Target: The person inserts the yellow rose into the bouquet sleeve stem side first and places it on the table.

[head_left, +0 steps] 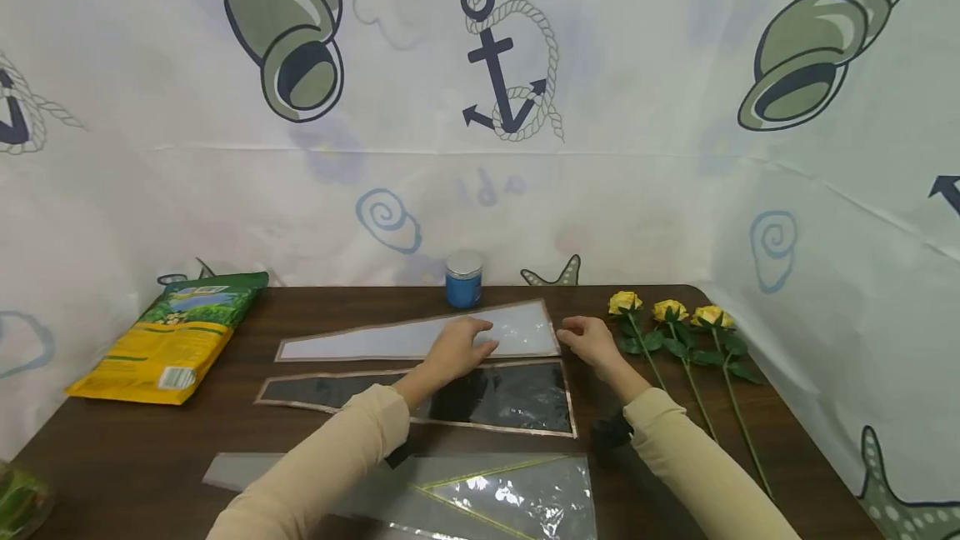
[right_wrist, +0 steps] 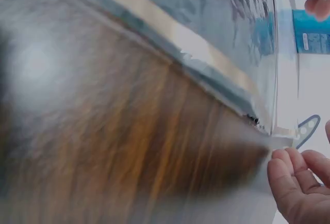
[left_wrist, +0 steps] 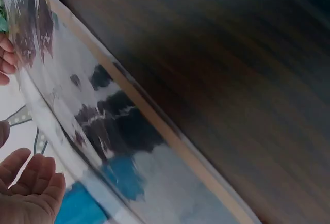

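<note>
A white tapered plastic sleeve (head_left: 405,340) with a brown border lies flat across the far part of the table. My left hand (head_left: 454,348) is over its middle, thumb and fingers apart, holding nothing. At the sleeve's wide right end is my right hand (head_left: 592,344), fingers loosely bent; in the right wrist view its fingertips (right_wrist: 282,166) are close to the sleeve's corner, and contact is unclear. Nearer to me lies a similar black sleeve (head_left: 495,398). In front of that is a clear sleeve (head_left: 540,482) with yellow lines, partly hidden by my left arm.
Three yellow roses (head_left: 670,311) with long stems lie at the right. A blue jar (head_left: 463,280) stands behind the white sleeve. At the left is a yellow and green bag (head_left: 176,340). Something green in clear plastic (head_left: 18,498) shows at the lower left edge. A patterned cloth (head_left: 637,190) hangs behind.
</note>
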{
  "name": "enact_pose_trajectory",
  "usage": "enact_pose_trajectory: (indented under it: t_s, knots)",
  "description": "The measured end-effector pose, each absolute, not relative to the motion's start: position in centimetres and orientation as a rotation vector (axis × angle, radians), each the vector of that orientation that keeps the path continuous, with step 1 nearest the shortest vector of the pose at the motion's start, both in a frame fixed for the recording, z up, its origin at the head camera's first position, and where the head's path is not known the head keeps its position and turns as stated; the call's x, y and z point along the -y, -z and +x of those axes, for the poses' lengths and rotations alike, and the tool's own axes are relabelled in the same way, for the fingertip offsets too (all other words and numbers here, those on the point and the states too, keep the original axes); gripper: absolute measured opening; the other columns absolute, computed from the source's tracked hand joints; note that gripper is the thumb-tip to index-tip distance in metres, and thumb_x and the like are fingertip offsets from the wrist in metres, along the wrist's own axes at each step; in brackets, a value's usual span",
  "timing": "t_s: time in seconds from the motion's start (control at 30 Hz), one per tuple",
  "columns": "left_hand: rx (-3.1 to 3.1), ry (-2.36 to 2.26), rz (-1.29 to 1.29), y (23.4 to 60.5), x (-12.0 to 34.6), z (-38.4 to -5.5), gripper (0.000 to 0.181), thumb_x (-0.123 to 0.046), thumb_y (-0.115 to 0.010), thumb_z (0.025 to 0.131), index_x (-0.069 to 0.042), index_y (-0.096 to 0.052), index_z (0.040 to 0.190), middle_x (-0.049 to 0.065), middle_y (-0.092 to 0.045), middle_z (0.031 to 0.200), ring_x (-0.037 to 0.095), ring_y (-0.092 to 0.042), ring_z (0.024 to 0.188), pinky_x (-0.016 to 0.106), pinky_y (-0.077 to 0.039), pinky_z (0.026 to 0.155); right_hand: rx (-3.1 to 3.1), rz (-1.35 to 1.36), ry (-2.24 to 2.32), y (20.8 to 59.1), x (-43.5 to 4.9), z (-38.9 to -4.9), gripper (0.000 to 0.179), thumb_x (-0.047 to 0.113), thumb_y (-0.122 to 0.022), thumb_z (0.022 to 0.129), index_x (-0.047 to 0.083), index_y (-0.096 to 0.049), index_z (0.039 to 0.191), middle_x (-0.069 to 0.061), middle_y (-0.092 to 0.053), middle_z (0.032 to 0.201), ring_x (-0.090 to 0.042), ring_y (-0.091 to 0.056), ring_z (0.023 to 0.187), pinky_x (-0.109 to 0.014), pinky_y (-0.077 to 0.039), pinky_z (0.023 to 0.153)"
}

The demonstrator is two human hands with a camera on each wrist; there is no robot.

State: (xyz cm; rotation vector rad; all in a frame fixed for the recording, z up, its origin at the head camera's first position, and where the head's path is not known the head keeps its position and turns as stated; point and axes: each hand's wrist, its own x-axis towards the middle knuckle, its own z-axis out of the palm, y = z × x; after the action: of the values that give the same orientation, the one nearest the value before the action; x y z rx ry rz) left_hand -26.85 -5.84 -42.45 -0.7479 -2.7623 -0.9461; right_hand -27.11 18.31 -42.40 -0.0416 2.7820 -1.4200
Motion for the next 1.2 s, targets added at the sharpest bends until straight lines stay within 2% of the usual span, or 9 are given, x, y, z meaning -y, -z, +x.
enact_pose_trajectory:
  t_s: [0.2,0.33,0.53,0.73,1.0,1.2]
  knots:
    - [2.741,0.942,-0.678,43.5,4.1,-27.7,0.033,-0.015,-0.068,0.086,0.005,-0.065,0.112,0.021,-0.065,0.111,0.035,-0.059,0.107,0.045,-0.047,0.091,-2.626,0.06,1.494,42.0,-17.3,-27.4,0.036,0.005,-0.053,0.093,-0.016,-0.051,0.123,-0.033,-0.056,0.117,-0.04,-0.06,0.103,-0.042,-0.052,0.084]
    - [2.77,0.888,-0.608,44.1,3.7,-28.0,0.037,-0.017,-0.072,0.082,0.003,-0.065,0.112,0.019,-0.064,0.107,0.034,-0.059,0.102,0.043,-0.046,0.088,-2.599,0.111,1.459,41.5,-16.8,-27.5,0.035,0.005,-0.056,0.091,-0.017,-0.053,0.118,-0.032,-0.058,0.113,-0.036,-0.066,0.094,-0.038,-0.055,0.077]
    - [2.838,0.827,-0.477,45.0,3.6,-28.3,0.043,-0.021,-0.078,0.076,0.0,-0.066,0.111,0.014,-0.058,0.099,0.03,-0.055,0.094,0.041,-0.047,0.08,-2.592,0.145,1.406,41.4,-16.4,-27.9,0.029,0.006,-0.061,0.089,-0.015,-0.06,0.109,-0.024,-0.067,0.094,-0.027,-0.069,0.077,-0.033,-0.056,0.066]
    - [2.858,0.861,-0.427,45.3,3.0,-28.6,0.044,-0.023,-0.079,0.074,-0.002,-0.067,0.111,0.015,-0.056,0.105,0.034,-0.054,0.099,0.046,-0.047,0.079,-2.556,0.172,1.455,42.1,-16.5,-28.6,0.026,0.006,-0.061,0.089,-0.014,-0.061,0.106,-0.012,-0.064,0.077,-0.011,-0.06,0.06,-0.028,-0.055,0.058]
    - [2.886,0.963,-0.395,45.2,2.5,-28.9,0.045,-0.024,-0.077,0.077,-0.003,-0.065,0.114,0.019,-0.055,0.111,0.037,-0.052,0.103,0.05,-0.046,0.081,-2.38,0.214,1.728,43.3,-16.3,-29.7,0.028,0.001,-0.052,0.093,-0.016,-0.053,0.115,-0.007,-0.052,0.081,-0.011,-0.052,0.067,-0.019,-0.05,0.055]
    - [2.905,1.153,-0.282,45.0,2.1,-28.9,0.041,-0.028,-0.071,0.083,-0.008,-0.064,0.119,0.016,-0.057,0.112,0.033,-0.05,0.107,0.051,-0.042,0.086,-2.194,0.289,1.921,43.9,-15.9,-29.9,0.031,-0.003,-0.049,0.093,-0.016,-0.049,0.121,-0.012,-0.056,0.091,-0.014,-0.057,0.072,-0.027,-0.056,0.064]
